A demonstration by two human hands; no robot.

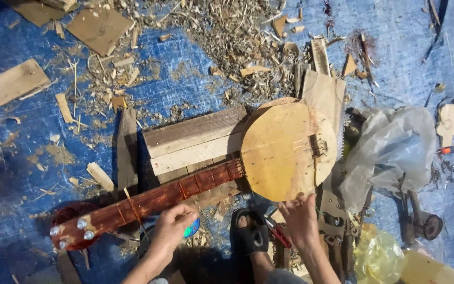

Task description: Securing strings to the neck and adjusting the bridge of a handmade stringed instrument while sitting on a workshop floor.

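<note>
Fingers [182, 213] of left hand [172, 229] clenched under instrument neck [153, 202]; right hand [300, 218] released, touching round body [285, 150]

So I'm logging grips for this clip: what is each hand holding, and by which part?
The left hand closes around a small teal object, mostly hidden. The right hand rests fingertips on the instrument's round body at its near edge.

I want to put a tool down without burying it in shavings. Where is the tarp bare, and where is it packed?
Barest: the blue tarp at upper right, beyond the clear plastic bag, and a lightly littered strip at left between the loose plank and the instrument's headstock. Crowded: the shavings pile at top centre, and the tools beside the right hand.
</note>
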